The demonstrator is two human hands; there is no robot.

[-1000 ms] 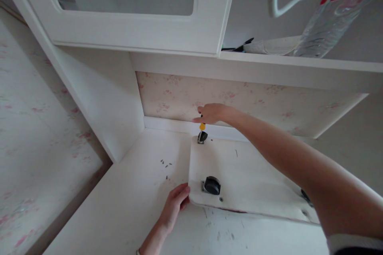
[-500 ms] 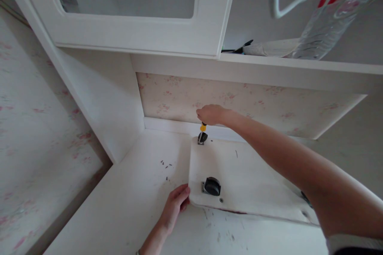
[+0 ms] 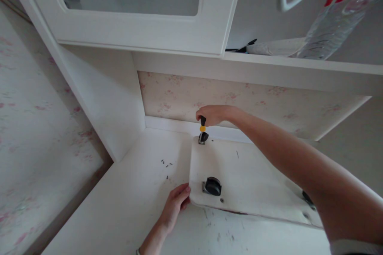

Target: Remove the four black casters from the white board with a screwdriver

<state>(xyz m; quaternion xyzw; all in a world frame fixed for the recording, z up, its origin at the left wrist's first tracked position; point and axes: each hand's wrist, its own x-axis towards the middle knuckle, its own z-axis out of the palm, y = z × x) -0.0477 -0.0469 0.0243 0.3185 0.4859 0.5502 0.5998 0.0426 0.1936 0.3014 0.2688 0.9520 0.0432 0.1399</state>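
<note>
A white board [image 3: 254, 179] with rounded corners lies on the white desktop, its casters facing up. My right hand [image 3: 212, 115] is closed round the black handle of a yellow-and-black screwdriver [image 3: 202, 128], which stands upright over the metal plate of the far caster [image 3: 203, 137]. The tip's exact contact cannot be made out. At the board's near left corner my left hand [image 3: 176, 203] grips the edge, thumb on top and fingers partly hidden below. A second black caster [image 3: 212, 186] sits nearer me, and a third [image 3: 308, 199] is partly covered by my right forearm.
Several small screws [image 3: 166, 164] lie on the desktop left of the board. Overhead hang a white cabinet door [image 3: 143, 32] and an open shelf [image 3: 299, 63] with a plastic bottle [image 3: 335, 20]. A white side panel [image 3: 110, 99] stands at the left.
My right hand's grip on the screwdriver has shifted, so more of the black handle shows. My left hand stays at the board's corner. The view has moved slightly.
</note>
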